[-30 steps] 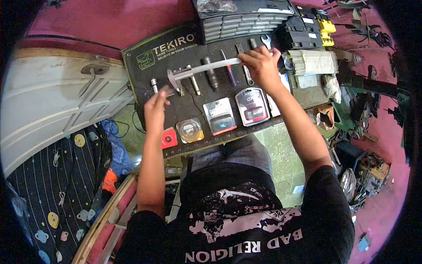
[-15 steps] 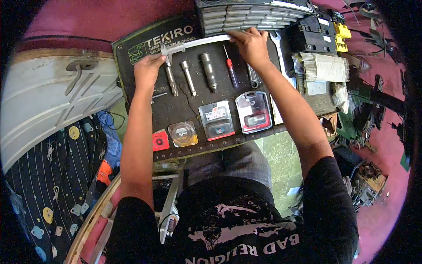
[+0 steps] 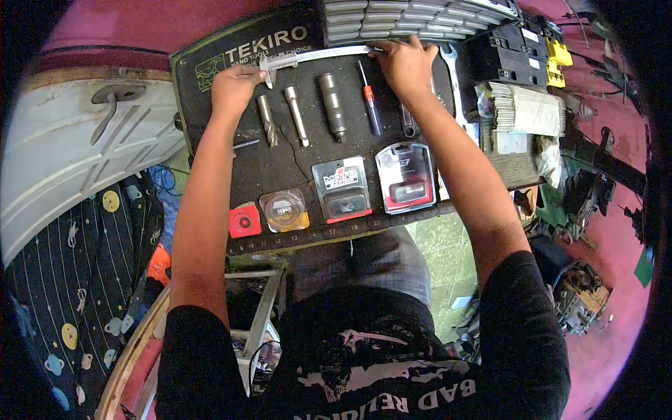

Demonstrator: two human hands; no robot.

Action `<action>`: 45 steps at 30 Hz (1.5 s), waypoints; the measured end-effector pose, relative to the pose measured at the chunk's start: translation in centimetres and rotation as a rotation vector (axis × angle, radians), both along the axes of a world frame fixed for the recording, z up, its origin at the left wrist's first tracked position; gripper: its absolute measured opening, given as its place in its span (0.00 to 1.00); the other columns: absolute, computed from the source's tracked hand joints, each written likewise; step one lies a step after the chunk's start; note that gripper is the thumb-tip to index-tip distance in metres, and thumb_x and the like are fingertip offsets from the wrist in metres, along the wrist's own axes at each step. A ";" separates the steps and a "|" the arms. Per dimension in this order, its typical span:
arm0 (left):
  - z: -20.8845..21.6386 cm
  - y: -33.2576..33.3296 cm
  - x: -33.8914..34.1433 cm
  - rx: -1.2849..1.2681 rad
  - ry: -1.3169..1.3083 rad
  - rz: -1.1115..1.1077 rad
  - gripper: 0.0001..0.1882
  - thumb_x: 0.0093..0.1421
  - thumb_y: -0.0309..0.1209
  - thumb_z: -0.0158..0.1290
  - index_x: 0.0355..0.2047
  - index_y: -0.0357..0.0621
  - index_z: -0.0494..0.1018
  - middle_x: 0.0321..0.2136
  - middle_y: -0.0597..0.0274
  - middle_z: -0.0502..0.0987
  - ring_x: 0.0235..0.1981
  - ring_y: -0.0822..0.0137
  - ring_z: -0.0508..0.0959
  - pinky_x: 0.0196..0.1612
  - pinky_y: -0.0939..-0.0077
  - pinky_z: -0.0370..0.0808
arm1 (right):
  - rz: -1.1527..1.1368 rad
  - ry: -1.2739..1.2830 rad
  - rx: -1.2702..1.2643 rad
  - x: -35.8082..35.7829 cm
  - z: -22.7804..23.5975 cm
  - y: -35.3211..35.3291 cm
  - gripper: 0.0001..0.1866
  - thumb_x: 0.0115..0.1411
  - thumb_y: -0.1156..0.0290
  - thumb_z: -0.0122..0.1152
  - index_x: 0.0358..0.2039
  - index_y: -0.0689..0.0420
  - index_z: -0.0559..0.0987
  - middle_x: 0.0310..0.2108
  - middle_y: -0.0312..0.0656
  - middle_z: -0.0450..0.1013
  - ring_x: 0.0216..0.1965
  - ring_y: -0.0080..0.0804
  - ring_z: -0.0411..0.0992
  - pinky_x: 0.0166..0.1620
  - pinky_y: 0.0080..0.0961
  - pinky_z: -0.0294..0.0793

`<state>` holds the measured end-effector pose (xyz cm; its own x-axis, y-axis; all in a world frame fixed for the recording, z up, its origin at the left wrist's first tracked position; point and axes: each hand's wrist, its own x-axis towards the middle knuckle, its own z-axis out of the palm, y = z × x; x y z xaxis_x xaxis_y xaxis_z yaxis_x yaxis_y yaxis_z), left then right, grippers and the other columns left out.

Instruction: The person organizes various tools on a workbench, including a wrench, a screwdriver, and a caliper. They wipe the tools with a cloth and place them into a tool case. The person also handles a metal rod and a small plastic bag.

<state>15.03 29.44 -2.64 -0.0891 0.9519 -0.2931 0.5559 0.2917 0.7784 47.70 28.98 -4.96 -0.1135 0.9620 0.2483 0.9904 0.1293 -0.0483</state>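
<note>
A long steel caliper [image 3: 318, 56] lies along the far edge of a black work mat [image 3: 280, 164]. My left hand [image 3: 234, 87] rests by its jaw end, fingers curled at it. My right hand [image 3: 406, 64] presses down on the beam's other end. Just below the caliper lie two fluted cutters [image 3: 267, 120], a grey cylinder [image 3: 332, 105] and a small red-handled screwdriver [image 3: 369, 105].
Nearer me on the mat are two red blister packs [image 3: 343, 187], a clear round case [image 3: 283, 210] and a small red square box [image 3: 244, 220]. A grey slatted case [image 3: 406, 17] sits behind the mat. Black and yellow boxes [image 3: 514, 56] and clutter stand right; a white panel [image 3: 77, 154] lies left.
Both hands carried the caliper away from me, from the middle of the mat to its far edge, and set it down there above the row of cutters.
</note>
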 end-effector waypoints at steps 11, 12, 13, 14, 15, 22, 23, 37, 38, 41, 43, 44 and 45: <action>-1.9 0.5 -0.8 0.047 0.192 -0.054 0.12 0.54 0.34 0.66 0.35 0.40 0.85 0.32 0.53 0.85 0.32 0.63 0.84 0.41 0.71 0.76 | 0.032 -0.149 0.002 -0.9 0.0 -0.2 0.11 0.62 0.58 0.58 0.41 0.30 0.87 0.30 0.33 0.82 0.42 0.32 0.75 0.49 0.40 0.62; -1.9 0.5 -0.8 0.059 0.227 -0.062 0.12 0.52 0.36 0.66 0.34 0.42 0.85 0.31 0.52 0.85 0.33 0.59 0.84 0.40 0.69 0.77 | 0.041 -0.120 0.020 -0.9 -0.1 -0.2 0.12 0.62 0.60 0.57 0.40 0.33 0.87 0.30 0.34 0.82 0.42 0.33 0.75 0.50 0.41 0.62; -1.8 0.6 -0.8 0.070 0.263 -0.070 0.13 0.51 0.38 0.67 0.32 0.44 0.86 0.30 0.50 0.84 0.33 0.55 0.85 0.40 0.67 0.78 | 0.050 -0.092 0.039 -0.9 -0.4 -0.4 0.12 0.61 0.62 0.56 0.38 0.35 0.87 0.31 0.34 0.83 0.42 0.34 0.75 0.50 0.42 0.62; -1.6 0.6 -0.7 0.067 0.282 -0.078 0.13 0.50 0.38 0.67 0.32 0.44 0.86 0.30 0.50 0.84 0.33 0.55 0.85 0.40 0.66 0.78 | 0.059 -0.062 0.056 -1.1 -0.3 -0.4 0.13 0.61 0.64 0.54 0.37 0.37 0.88 0.32 0.35 0.83 0.42 0.35 0.75 0.51 0.43 0.62; -1.3 0.7 -0.5 0.065 0.301 -0.085 0.13 0.50 0.39 0.67 0.32 0.45 0.86 0.30 0.50 0.84 0.34 0.54 0.85 0.40 0.65 0.78 | 0.052 -0.083 0.057 -1.2 -0.3 -0.4 0.13 0.61 0.64 0.54 0.37 0.37 0.87 0.32 0.36 0.83 0.42 0.35 0.75 0.51 0.43 0.62; -0.9 1.1 -0.5 0.092 0.419 -0.157 0.14 0.50 0.39 0.68 0.32 0.44 0.86 0.29 0.52 0.85 0.30 0.59 0.84 0.37 0.68 0.77 | 0.016 -0.077 0.046 -1.8 -0.6 -0.5 0.12 0.61 0.64 0.53 0.34 0.42 0.87 0.29 0.38 0.82 0.42 0.37 0.77 0.52 0.44 0.63; -0.8 1.1 -0.4 0.075 0.425 -0.146 0.14 0.50 0.39 0.68 0.32 0.44 0.86 0.29 0.52 0.85 0.30 0.59 0.84 0.37 0.68 0.77 | 0.026 -0.046 0.064 -1.8 -0.6 -0.5 0.12 0.61 0.64 0.53 0.33 0.42 0.87 0.29 0.38 0.82 0.42 0.38 0.77 0.52 0.44 0.63; 0.6 0.6 1.2 -0.008 0.509 -0.066 0.13 0.50 0.41 0.65 0.34 0.50 0.86 0.33 0.47 0.83 0.36 0.45 0.83 0.42 0.57 0.79 | 0.020 -0.050 0.025 -1.8 0.0 -0.4 0.11 0.61 0.64 0.54 0.34 0.43 0.86 0.30 0.37 0.82 0.43 0.36 0.76 0.50 0.46 0.63; 0.6 0.5 1.1 0.002 0.512 -0.071 0.13 0.51 0.41 0.65 0.34 0.50 0.86 0.33 0.47 0.83 0.36 0.45 0.83 0.43 0.57 0.79 | 0.029 -0.037 0.052 -1.7 -0.2 -0.5 0.12 0.61 0.64 0.54 0.35 0.43 0.86 0.30 0.37 0.82 0.43 0.36 0.76 0.50 0.47 0.64; 0.5 0.3 1.1 0.011 0.518 -0.075 0.13 0.51 0.41 0.65 0.34 0.50 0.86 0.32 0.47 0.83 0.37 0.45 0.83 0.43 0.57 0.79 | 0.016 -0.100 0.018 -1.8 -0.7 -0.5 0.13 0.62 0.64 0.53 0.39 0.42 0.86 0.33 0.37 0.82 0.45 0.37 0.76 0.52 0.50 0.63; 0.6 0.3 1.3 -0.011 0.515 -0.063 0.13 0.51 0.41 0.64 0.35 0.50 0.86 0.32 0.47 0.83 0.37 0.45 0.84 0.43 0.57 0.79 | 0.009 -0.161 0.055 -1.9 -0.8 -0.8 0.13 0.61 0.64 0.55 0.41 0.38 0.87 0.34 0.33 0.82 0.45 0.34 0.75 0.50 0.47 0.64; 0.7 0.2 1.4 0.000 0.521 -0.063 0.13 0.51 0.41 0.64 0.34 0.50 0.86 0.32 0.47 0.83 0.37 0.45 0.84 0.43 0.57 0.79 | 0.007 -0.192 0.075 -1.9 -0.8 -0.9 0.14 0.60 0.65 0.56 0.42 0.36 0.87 0.34 0.32 0.82 0.45 0.33 0.75 0.49 0.45 0.64; 0.8 0.0 1.5 0.011 0.527 -0.064 0.13 0.52 0.41 0.64 0.34 0.50 0.86 0.32 0.46 0.83 0.37 0.45 0.84 0.43 0.57 0.79 | 0.004 -0.179 0.071 -1.9 -0.8 -0.9 0.14 0.61 0.64 0.56 0.42 0.36 0.87 0.35 0.31 0.82 0.45 0.33 0.74 0.49 0.46 0.64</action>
<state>16.55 29.46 -1.84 -0.1637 0.9630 -0.2140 0.8890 0.2380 0.3911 45.78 28.06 -5.77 -0.1662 0.9422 0.2908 0.9818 0.1305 0.1383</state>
